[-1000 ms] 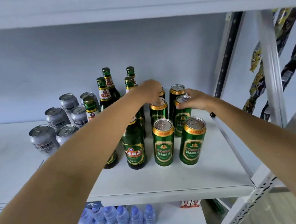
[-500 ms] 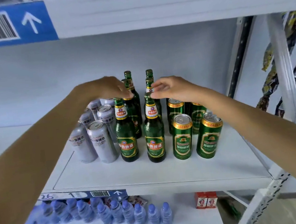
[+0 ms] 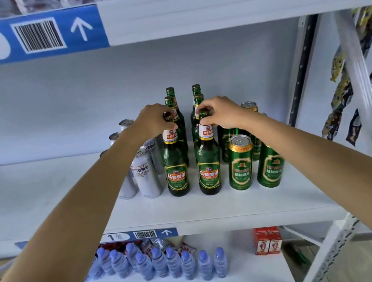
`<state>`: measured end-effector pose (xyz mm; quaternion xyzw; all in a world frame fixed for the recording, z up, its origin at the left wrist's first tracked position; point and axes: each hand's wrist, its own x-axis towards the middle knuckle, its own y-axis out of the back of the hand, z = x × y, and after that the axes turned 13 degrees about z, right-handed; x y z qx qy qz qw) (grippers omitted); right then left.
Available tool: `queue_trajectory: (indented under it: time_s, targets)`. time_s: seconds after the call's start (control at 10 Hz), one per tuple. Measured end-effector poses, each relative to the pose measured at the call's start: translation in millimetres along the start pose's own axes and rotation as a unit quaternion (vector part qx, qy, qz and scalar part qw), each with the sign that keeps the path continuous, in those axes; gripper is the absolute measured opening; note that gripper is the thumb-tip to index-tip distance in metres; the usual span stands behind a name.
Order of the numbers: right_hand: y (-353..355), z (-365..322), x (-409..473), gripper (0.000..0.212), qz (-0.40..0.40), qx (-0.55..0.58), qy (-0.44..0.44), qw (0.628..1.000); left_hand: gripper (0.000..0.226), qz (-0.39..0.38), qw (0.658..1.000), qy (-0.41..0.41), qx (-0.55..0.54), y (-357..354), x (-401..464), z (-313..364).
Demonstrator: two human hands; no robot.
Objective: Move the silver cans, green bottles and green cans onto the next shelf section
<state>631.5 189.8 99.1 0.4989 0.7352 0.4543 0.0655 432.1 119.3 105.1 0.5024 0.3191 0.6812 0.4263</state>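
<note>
Green bottles stand in two rows on the white shelf [image 3: 214, 206]. My left hand [image 3: 154, 120] is closed around the neck of the front left green bottle [image 3: 175, 166]. My right hand [image 3: 220, 111] is closed around the neck of the front right green bottle [image 3: 208, 164]. Both bottles stand upright on the shelf. Silver cans [image 3: 145, 173] stand in rows to the left, partly hidden by my left forearm. Green cans [image 3: 241, 162] with gold tops stand to the right, some behind my right forearm.
The shelf section to the left [image 3: 31, 195] is bare white board. A shelf with a blue label strip [image 3: 27, 36] runs close overhead. A white upright post [image 3: 359, 81] and hanging snack packets [image 3: 343, 102] are at the right. Water bottles [image 3: 174, 263] and red cartons [image 3: 267, 241] sit below.
Both hands came back from the green cans to the two front green bottles and closed on their necks. The view has tilted up and pulled back.
</note>
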Motion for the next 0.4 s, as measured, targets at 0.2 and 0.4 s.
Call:
queue_trajectory:
  time_s: [0.2, 0.4]
  targets:
    - [-2, -3, -7, 0.044, 0.009, -0.004, -0.018, 1.0, 0.051, -0.008, 1.0, 0.024, -0.006, 1, -4, 0]
    - [-1, 2, -17, 0.061, 0.035, 0.032, -0.057, 0.997, 0.048, 0.041, 0.996, 0.044, -0.069, 14, -19, -10]
